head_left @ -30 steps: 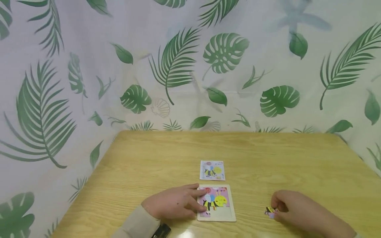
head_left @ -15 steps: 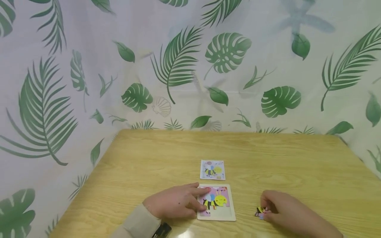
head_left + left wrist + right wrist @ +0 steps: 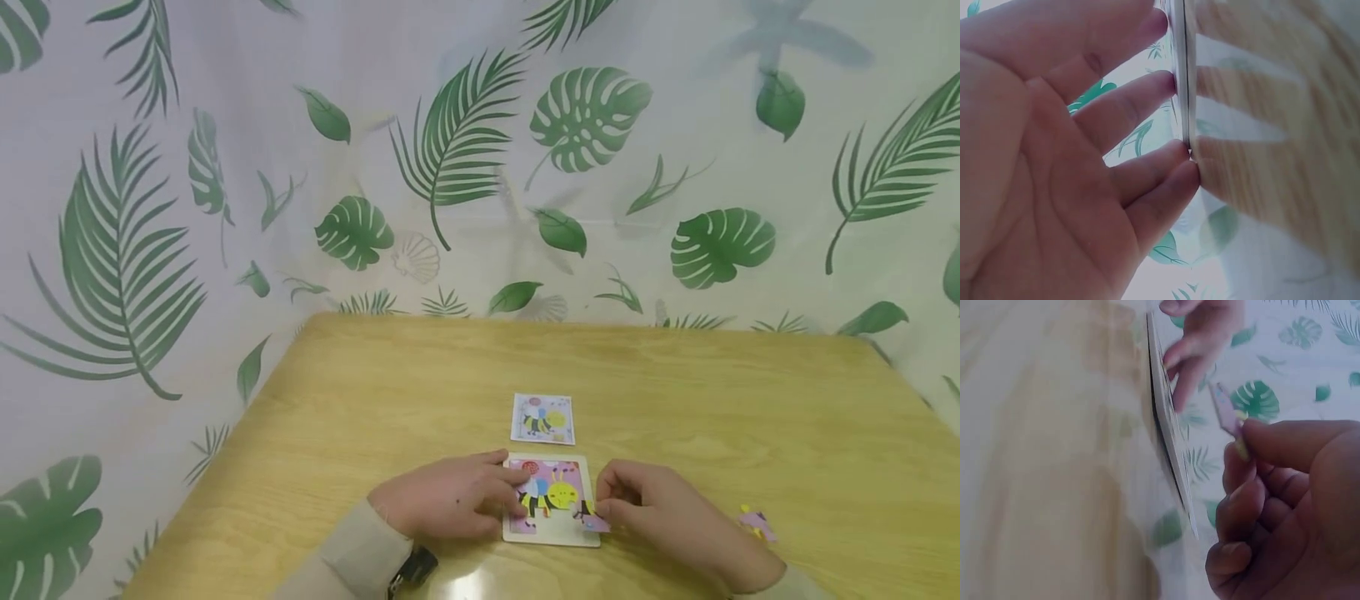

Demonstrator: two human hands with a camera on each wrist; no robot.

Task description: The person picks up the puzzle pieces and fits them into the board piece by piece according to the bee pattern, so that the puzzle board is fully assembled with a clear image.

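A square puzzle board (image 3: 551, 540) with a pale frame lies on the table, showing a partly assembled bee picture with a bare gap along its lower part. My left hand (image 3: 457, 498) rests its extended fingers on the board's left side; the left wrist view has the fingertips right at the board's edge (image 3: 1184, 81). Between thumb and index finger, my right hand (image 3: 660, 512) pinches a puzzle piece (image 3: 592, 522), pink with black and yellow, over the board's lower right. In the right wrist view the piece (image 3: 1225, 409) is held up apart from the board.
A small picture card (image 3: 542, 419) of the same bee lies just behind the board. Loose puzzle material (image 3: 757, 523), pink and yellow, lies to the right beyond my right hand. A leaf-print curtain (image 3: 480, 150) hangs behind the wooden table (image 3: 375, 383).
My right hand has carried the pinched puzzle piece left from the table's right side to over the board. The loose pink and yellow material now shows. My left hand stays on the board.
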